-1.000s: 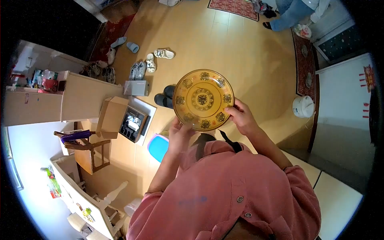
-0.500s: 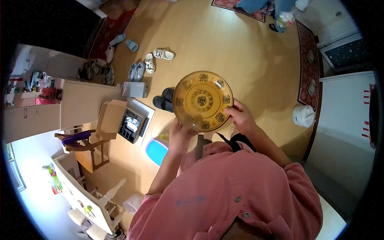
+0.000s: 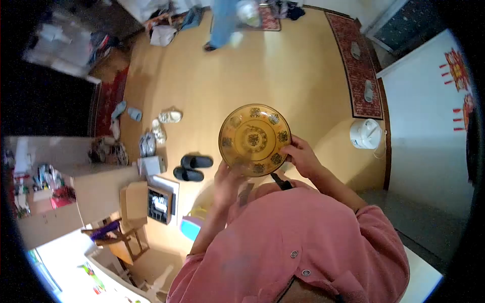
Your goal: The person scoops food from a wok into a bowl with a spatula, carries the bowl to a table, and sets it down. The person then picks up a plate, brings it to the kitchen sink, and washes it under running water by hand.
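Observation:
An amber, see-through round plate (image 3: 254, 140) with dark round patterns is held in front of the pink shirt (image 3: 313, 237). My left hand (image 3: 227, 181) grips its lower left rim, with the fingers partly behind the plate. On the lower right rim, my right hand (image 3: 300, 155) has its thumb on top and its fingers mostly hidden underneath. Both hands are closed on the plate, which faces up toward the camera.
Black slippers (image 3: 189, 174), pale clogs (image 3: 170, 116) and an open cardboard box (image 3: 133, 202) are on the floor at left. A white bucket (image 3: 366, 134) stands at right by a red rug (image 3: 353, 60). A person in jeans (image 3: 222, 22) is at the top.
The view has turned, so the room's things have shifted. The person in jeans has moved from upper right to upper centre-left. The plate sits slightly lower in view, still in both hands.

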{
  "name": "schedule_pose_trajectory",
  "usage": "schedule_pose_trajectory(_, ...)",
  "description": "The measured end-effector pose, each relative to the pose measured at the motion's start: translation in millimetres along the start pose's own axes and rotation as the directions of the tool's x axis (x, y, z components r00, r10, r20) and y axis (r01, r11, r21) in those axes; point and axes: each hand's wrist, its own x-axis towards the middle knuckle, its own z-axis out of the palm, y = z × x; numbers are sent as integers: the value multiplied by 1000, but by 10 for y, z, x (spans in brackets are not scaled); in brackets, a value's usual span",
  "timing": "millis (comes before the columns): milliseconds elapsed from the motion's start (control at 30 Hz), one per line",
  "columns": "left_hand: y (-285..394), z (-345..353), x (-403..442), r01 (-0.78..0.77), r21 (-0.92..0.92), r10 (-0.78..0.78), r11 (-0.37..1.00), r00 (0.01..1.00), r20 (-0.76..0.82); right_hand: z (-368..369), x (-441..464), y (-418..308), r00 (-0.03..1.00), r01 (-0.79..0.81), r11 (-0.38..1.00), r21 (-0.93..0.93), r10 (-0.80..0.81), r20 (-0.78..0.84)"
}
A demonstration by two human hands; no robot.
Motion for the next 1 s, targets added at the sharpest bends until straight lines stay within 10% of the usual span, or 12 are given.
schedule_pose_trajectory(367,506,1486,1166,73,-69,-69,995,996,59,-1037,475,-849,984,149,971,188,-126,-127)
schedule_pose_trajectory(867,1955,1583,4336,19,-205,10,979,990,139,-1456,3154,-2841,996,68,993,98,-74,54)
schedule_pose_trajectory(1000,2481,1712,5186,-36,-164,59,986,989,138,-1661,3740,-3388,978,153,976,154,-127,-165)
